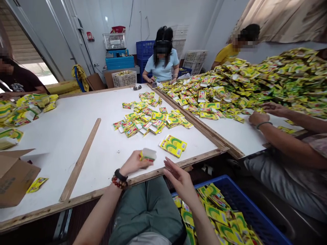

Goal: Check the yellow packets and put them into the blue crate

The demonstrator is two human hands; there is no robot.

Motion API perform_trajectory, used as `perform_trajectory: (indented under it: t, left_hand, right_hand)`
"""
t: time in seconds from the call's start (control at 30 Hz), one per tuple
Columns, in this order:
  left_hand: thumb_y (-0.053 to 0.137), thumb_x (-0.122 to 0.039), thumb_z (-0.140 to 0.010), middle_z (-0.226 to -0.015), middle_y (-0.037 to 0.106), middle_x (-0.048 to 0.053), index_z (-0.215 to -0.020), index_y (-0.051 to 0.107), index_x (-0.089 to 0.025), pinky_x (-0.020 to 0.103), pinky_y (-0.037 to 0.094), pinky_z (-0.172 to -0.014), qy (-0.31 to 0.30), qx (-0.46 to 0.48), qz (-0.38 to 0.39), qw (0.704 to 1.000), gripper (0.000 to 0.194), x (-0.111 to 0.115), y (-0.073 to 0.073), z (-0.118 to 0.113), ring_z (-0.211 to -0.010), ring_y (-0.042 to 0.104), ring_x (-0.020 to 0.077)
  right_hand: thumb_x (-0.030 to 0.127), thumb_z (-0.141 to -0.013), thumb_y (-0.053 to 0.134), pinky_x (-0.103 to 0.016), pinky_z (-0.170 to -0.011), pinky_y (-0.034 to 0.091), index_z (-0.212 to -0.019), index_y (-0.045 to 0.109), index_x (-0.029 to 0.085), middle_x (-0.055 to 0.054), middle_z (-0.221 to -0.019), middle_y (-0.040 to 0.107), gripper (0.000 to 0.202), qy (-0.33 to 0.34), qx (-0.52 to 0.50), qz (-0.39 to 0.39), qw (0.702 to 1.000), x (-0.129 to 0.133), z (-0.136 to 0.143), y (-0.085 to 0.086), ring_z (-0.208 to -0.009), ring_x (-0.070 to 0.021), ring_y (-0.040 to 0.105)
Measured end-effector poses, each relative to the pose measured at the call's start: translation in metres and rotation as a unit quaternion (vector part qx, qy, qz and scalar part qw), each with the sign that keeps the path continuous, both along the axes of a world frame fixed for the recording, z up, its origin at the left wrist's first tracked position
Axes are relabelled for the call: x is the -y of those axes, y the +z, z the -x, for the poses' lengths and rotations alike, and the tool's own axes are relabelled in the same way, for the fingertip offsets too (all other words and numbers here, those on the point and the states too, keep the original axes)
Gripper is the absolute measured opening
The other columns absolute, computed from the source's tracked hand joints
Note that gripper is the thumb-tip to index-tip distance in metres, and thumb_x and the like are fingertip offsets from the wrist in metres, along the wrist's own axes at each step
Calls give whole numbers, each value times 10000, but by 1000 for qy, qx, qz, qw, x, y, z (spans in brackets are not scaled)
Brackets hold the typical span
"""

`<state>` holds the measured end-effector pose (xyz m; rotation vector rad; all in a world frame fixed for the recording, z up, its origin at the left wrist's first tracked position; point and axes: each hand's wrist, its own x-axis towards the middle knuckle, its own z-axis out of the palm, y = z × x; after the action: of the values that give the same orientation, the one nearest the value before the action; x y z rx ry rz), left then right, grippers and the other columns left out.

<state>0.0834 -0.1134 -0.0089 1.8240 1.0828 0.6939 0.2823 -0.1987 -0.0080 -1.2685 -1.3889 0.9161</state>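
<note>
Yellow carton (pixel 148 155) was gripped in left hand (pixel 133 163)

In the head view, the carton was grasped by the left hand's fingers over the white tabletop (pixel 102 153), close to its wooden edging (pixel 92 194) (the print was blurred by motion). The right hand (pixel 179 175) was held unclenched and released near the carton, its fingers extended. Beyond the hands, a flat-lying pair of cartons (pixel 173 146) was set side by side; farther back, a loose carton heap (pixel 153 117) was spread. Below, a blue crate (pixel 245 196) was filled with yellow packs (pixel 216 213).
</note>
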Motion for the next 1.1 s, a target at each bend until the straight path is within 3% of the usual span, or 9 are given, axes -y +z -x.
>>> perform_trajectory:
  t: [0.1, 0.17, 0.27, 0.4, 0.5, 0.63, 0.77, 1.0, 1.1]
  left_hand:
    - [747, -386, -659, -763, 659, 13, -830, 637, -135, 282, 494, -657, -22, 115, 63, 991, 323, 33, -13, -13, -697, 606, 170]
    - [778, -337, -609, -833, 653, 23, -924, 609, -142, 284, 498, -656, 78, 121, 14, 989, 408, 47, -24, -23, -703, 601, 165]
    - [759, -233, -591, -1092, 614, 73, -1202, 463, -191, 325, 520, -739, 219, 101, -112, 964, 680, 60, -40, -37, -841, 628, 196]
    - [699, -236, -662, -1172, 586, 100, -1285, 376, -215, 364, 527, -818, 275, 83, -223, 931, 702, 65, -57, -46, -996, 625, 240]
    - [670, -259, -696, -1098, 598, 76, -1161, 429, -226, 355, 534, -797, 264, 100, -305, 910, 525, 62, -65, -47, -965, 632, 225]
    - [634, -234, -699, -1112, 589, 84, -1043, 417, -233, 361, 530, -777, 241, 85, -322, 912, 407, 60, -68, -48, -950, 632, 222]
    - [619, -268, -738, -1341, 476, 180, -1282, 288, -191, 397, 517, -851, 217, 87, -265, 936, 642, 61, -61, -47, -1108, 586, 260]
    - [599, -344, -734, -881, 636, 59, -1141, 408, -188, 332, 495, -635, 215, 27, -202, 955, 477, 59, -59, -47, -739, 640, 227]
    - [575, -356, -744, -837, 610, 41, -1098, 398, -197, 305, 451, -584, 230, 23, -206, 951, 427, 58, -59, -48, -684, 608, 207]
  right_hand:
    - [464, -851, 567, -264, -621, 513, -1005, 744, 153, -74, -851, 750, 389, 37, 47, -17, 998, -16, 24, 9, -698, -189, 667]
    - [450, -880, 511, -232, -490, 413, -777, 760, 141, -32, -584, 668, 410, -6, 127, -38, 991, -20, 33, 13, -490, -135, 541]
    - [430, -875, 508, -233, -445, 329, -627, 721, 143, -9, -464, 568, 436, -72, 174, -50, 981, -22, 39, 14, -424, -111, 434]
    - [443, -848, 550, -236, -501, 415, -747, 757, 141, -12, -575, 647, 380, 23, 19, -1, 1000, -22, 38, 14, -519, -142, 540]
    - [444, -780, 648, -282, -640, 517, -905, 768, 168, -22, -758, 735, 326, 111, -124, 61, 984, -24, 36, 10, -680, -189, 643]
    - [414, -682, 761, -379, -824, 549, -1095, 720, 204, -45, -999, 753, 465, 83, -202, 118, 969, -25, 38, 2, -879, -238, 686]
    - [415, -738, 715, -476, -976, 484, -1080, 724, 242, -43, -1125, 713, 383, 89, -131, 47, 986, -18, 45, -3, -1063, -285, 654]
    - [349, -828, 608, -461, -880, 557, -1063, 727, 218, -45, -1072, 718, 294, -11, -9, -24, 1000, -18, 49, -5, -930, -279, 713]
    - [326, -847, 589, -464, -933, 529, -1080, 718, 227, -30, -1108, 704, 284, 32, 12, -34, 999, -21, 47, -2, -1000, -276, 691]
